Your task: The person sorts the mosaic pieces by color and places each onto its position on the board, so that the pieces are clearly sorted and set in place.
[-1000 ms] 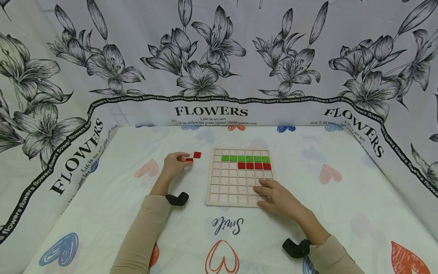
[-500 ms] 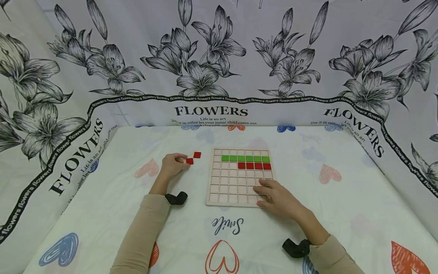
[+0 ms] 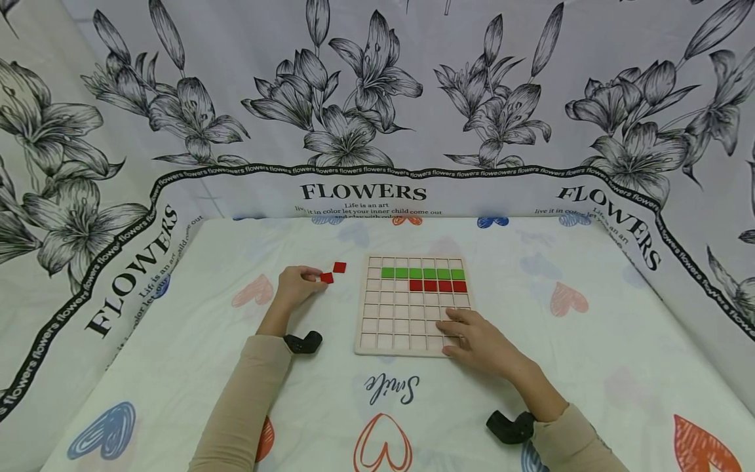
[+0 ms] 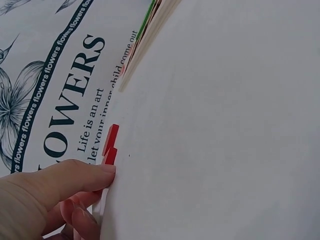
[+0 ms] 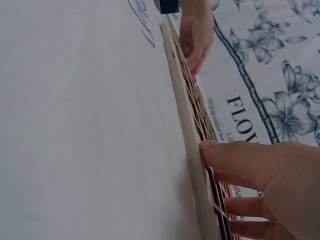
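Observation:
My left hand [image 3: 297,287] is at a small red square tile [image 3: 327,278] left of the board, its thumb and fingers pinching the near side. In the left wrist view the thumb [image 4: 95,176] covers part of that tile. A second red tile [image 3: 339,267] lies just beyond it, to the right. The shallow wooden grid board [image 3: 386,326] has a row of green tiles [image 3: 415,273] near its far side and a shorter row of red tiles [image 3: 431,286] below. My right hand [image 3: 480,342] rests on the board's near right part, thumb at the front rim, fingers over the cells.
A white cloth with printed hearts [image 3: 569,298] covers the table. Behind and at both sides hangs a floral curtain [image 3: 377,98]. Black wrist devices [image 3: 510,427] show at both sleeves.
My left hand has drawn back slightly, and more of the red tile's top shows than a second ago. My right hand and the board stay where they were.

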Tool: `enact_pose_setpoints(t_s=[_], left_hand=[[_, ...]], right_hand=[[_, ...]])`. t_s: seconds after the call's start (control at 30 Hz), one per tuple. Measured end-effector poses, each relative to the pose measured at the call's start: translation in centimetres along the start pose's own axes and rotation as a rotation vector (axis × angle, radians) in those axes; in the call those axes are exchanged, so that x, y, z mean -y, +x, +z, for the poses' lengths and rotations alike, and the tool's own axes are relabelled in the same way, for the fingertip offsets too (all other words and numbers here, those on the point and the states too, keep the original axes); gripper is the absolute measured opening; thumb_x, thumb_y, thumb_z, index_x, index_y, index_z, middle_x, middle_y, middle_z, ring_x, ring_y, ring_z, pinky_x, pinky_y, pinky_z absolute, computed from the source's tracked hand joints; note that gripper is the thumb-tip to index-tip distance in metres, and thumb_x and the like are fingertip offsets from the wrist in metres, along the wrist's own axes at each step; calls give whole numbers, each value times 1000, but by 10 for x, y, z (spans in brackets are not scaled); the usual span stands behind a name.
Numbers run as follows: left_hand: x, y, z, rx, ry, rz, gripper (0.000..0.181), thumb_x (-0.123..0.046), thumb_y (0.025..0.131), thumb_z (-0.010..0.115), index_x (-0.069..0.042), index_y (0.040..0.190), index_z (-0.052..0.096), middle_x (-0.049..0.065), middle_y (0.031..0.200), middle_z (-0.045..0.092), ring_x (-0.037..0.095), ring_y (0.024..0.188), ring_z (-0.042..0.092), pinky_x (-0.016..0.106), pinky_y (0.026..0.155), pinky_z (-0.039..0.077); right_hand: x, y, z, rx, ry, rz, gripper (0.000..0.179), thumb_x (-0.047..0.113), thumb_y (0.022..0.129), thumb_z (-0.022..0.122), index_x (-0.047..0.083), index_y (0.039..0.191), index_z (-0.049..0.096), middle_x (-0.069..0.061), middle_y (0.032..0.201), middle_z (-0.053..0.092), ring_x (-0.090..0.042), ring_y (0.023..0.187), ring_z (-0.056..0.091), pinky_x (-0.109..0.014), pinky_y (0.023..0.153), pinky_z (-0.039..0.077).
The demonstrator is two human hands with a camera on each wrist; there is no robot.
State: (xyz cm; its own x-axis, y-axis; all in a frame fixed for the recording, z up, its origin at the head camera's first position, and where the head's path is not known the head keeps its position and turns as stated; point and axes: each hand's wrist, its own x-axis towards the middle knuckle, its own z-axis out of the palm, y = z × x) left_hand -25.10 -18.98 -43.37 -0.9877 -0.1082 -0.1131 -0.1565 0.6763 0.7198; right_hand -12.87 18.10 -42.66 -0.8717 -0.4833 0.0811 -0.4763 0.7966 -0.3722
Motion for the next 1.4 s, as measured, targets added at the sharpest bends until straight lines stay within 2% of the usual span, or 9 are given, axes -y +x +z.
enact_pose_setpoints(t_s=[0.17, 0.63, 0.93, 1.1, 1.23, 1.4], left_hand=[[2, 0, -1, -19, 0, 20, 34, -20, 81, 76, -2, 109, 72, 2, 80, 65, 17, 84, 55, 23, 76, 38], [-1, -3, 0, 3, -5, 16, 36, -21, 82, 74, -2, 112, 70, 4, 83, 64, 17, 84, 52, 22, 74, 38], [0, -2, 3, 13, -16, 41, 35, -21, 82, 74, -3, 112, 71, 4, 85, 63, 16, 83, 52, 21, 71, 39], [-4, -4, 2, 16, -19, 53, 35, -20, 82, 74, -2, 112, 70, 5, 84, 62, 13, 75, 51, 19, 65, 40], [-6, -7, 2, 28, -36, 39, 35, -19, 82, 74, -2, 113, 69, 3, 83, 59, 10, 69, 50, 18, 61, 41], [-9, -8, 3, 33, -29, 45, 35, -18, 82, 75, -2, 113, 70, 3, 84, 61, 10, 69, 49, 19, 62, 40]], right_hand=[[0, 0, 1, 0, 2, -4, 46, 25, 85, 71, 8, 127, 63, -20, 139, 53, -40, 131, 48, -52, 104, 43], [0, -1, 1, -8, -3, -6, 46, 25, 85, 71, 8, 127, 63, -20, 139, 54, -40, 131, 48, -51, 104, 43], [0, -1, 1, -7, -9, -16, 45, 24, 85, 71, 7, 126, 64, -21, 138, 54, -40, 130, 48, -51, 104, 43], [-1, -1, 1, -5, -5, -17, 45, 24, 85, 71, 7, 127, 63, -21, 138, 54, -40, 130, 48, -52, 104, 43], [-1, 0, 1, -2, -2, -14, 45, 24, 85, 71, 7, 127, 63, -21, 139, 54, -40, 130, 48, -52, 104, 43], [-1, 1, 1, -1, -5, -13, 45, 24, 85, 71, 8, 127, 63, -20, 139, 54, -40, 130, 48, -52, 104, 43]])
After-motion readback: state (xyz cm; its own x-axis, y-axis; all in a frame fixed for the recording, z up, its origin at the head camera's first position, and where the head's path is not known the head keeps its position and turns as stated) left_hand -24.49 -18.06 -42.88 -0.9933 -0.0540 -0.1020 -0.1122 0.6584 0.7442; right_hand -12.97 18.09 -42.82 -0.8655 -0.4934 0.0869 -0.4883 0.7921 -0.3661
